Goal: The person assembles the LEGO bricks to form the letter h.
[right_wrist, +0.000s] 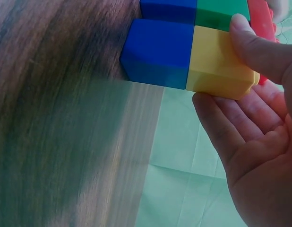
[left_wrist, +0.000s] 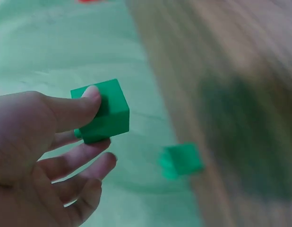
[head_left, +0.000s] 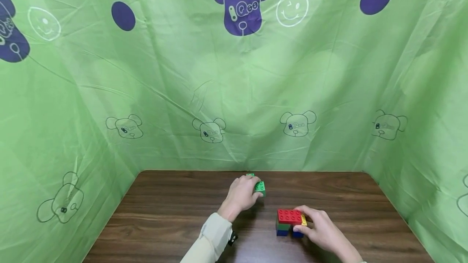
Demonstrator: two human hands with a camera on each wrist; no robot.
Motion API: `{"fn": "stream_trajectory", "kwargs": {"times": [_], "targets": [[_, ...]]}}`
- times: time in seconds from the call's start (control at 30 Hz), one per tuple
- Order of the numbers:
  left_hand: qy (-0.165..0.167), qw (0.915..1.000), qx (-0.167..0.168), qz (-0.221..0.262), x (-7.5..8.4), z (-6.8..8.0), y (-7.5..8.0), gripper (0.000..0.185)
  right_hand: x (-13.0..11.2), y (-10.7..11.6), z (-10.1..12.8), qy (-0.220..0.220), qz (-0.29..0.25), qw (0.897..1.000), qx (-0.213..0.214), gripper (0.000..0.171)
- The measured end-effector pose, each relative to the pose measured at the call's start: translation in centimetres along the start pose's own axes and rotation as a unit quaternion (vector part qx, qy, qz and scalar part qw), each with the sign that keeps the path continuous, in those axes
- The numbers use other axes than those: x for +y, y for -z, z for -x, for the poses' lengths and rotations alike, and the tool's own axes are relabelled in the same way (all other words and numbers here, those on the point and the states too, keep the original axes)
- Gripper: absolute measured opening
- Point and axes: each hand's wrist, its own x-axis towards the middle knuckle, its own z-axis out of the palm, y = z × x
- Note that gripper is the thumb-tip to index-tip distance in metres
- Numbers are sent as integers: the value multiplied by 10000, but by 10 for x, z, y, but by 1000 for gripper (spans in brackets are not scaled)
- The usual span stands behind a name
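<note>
My left hand (head_left: 242, 194) is over the far middle of the table. In the left wrist view its thumb and fingers pinch a green toy brick (left_wrist: 106, 111). A second green brick (left_wrist: 184, 158) sits on the table a short way off. Nearer the front, my right hand (head_left: 323, 230) grips the side of a small brick structure, thumb and fingers on its yellow brick (right_wrist: 214, 61). That yellow brick stands on a blue brick (right_wrist: 158, 52). Beside them a green brick (right_wrist: 219, 13) stands on another blue brick (right_wrist: 169, 10), and a long red brick (head_left: 290, 216) lies on top.
The brown wooden table (head_left: 164, 214) is enclosed by a green printed curtain (head_left: 248, 92) along its back and sides. Several metres cannot be judged, but the green bricks lie close to the table's back edge.
</note>
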Motion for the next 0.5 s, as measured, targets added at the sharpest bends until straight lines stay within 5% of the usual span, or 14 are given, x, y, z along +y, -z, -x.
{"fn": "stream_trajectory", "kwargs": {"times": [0.2, 0.33, 0.5], "targets": [[-732, 9960, 245, 456, 32, 4, 52, 41, 2, -1, 0, -161, -150, 9997, -111, 34], [-1003, 9931, 538, 280, 53, 10, 86, 44, 2, -1, -1, -110, -165, 9998, -53, 34], [-1455, 9858, 833, -17, 70, 13, 103, 42, 2, -1, -1, -11, -153, 9999, 24, 33]]}}
